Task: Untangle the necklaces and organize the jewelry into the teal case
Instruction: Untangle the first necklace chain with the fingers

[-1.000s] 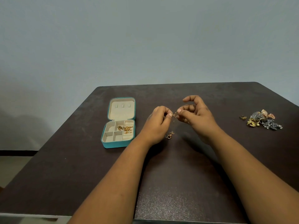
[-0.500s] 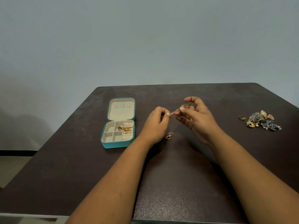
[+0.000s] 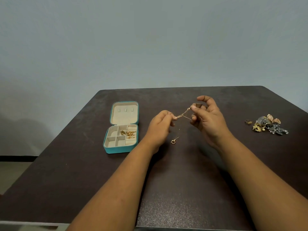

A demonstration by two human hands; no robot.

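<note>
Dark table [image 3: 183,189], pale wall behind. Teal case [image 3: 121,148], lid open, gold pieces in one compartment. Left hand [image 3: 160,125], right of case, pinching one chain end. Right hand [image 3: 208,119], farther right, pinching the other. Jewelry pile [image 3: 268,125], far right of case, well apart. Necklace [image 3: 182,113]: taut between hands, long axis rising toward the right hand; pendant hangs below, nearer the left.
</note>
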